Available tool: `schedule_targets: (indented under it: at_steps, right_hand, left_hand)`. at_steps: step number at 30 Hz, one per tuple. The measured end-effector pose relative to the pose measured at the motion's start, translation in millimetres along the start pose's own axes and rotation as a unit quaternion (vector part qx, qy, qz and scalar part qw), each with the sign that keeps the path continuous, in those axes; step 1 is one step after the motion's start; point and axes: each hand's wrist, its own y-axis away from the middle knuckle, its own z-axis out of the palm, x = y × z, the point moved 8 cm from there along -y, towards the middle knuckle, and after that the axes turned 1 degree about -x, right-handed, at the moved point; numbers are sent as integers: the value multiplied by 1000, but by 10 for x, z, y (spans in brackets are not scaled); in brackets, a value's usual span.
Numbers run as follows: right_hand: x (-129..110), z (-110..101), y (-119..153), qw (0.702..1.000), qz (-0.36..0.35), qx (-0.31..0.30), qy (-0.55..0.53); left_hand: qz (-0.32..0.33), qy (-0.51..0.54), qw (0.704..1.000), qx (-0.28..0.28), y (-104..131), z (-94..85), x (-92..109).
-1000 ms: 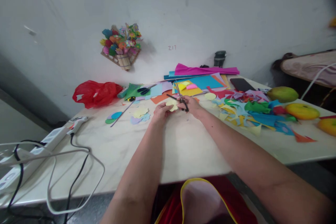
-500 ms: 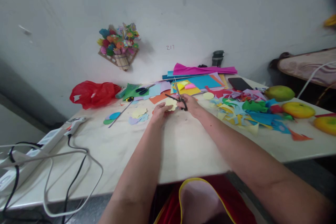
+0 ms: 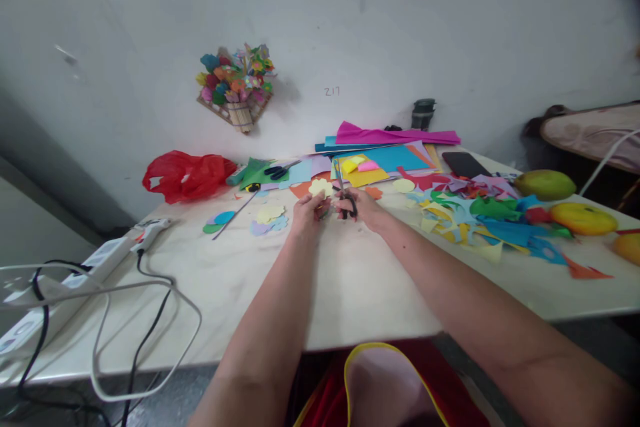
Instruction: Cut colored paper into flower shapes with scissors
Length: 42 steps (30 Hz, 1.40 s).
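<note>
My left hand (image 3: 309,209) is closed on a pale yellow paper flower (image 3: 321,188) with a scalloped edge, pinched near its lower rim. In my right hand (image 3: 361,208) I grip a pair of scissors (image 3: 346,199) by the black handles, with the blades pointing up and away, just right of the flower. To the left of my hands lie more cut paper flowers (image 3: 269,215) in yellow, lilac and blue. A pale yellow paper disc (image 3: 403,185) lies beyond my right hand.
Colourful paper scraps (image 3: 480,213) cover the right side, near several mangoes (image 3: 584,218) and a phone (image 3: 466,165). Paper sheets (image 3: 400,158), black scissors (image 3: 278,171) and a red plastic bag (image 3: 189,177) lie along the back. A power strip (image 3: 85,273) with cables occupies the left edge.
The yellow flower has turned and tipped up away from the scissors, so its petals show more fully. The scissors stay in my right hand. The view has shifted slightly.
</note>
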Motion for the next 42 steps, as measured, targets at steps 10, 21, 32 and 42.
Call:
schedule_targets:
  at_steps: [10, 21, 32, 42]
  right_hand:
    - [-81, -133, -45, 996, -46, 79, -20]
    - [-161, -210, -67, 992, -78, 98, -25]
    - [-101, -97, -22, 999, -32, 32, 31]
    - [51, 8, -45, 995, -11, -60, 80]
  left_hand:
    - [-3, -22, 999, -38, 11, 68, -65]
    - [-43, -68, 992, -97, 80, 145, -72]
    - [-11, -21, 999, -23, -9, 7, -24]
    - [0, 3, 1000, -2, -14, -7, -13]
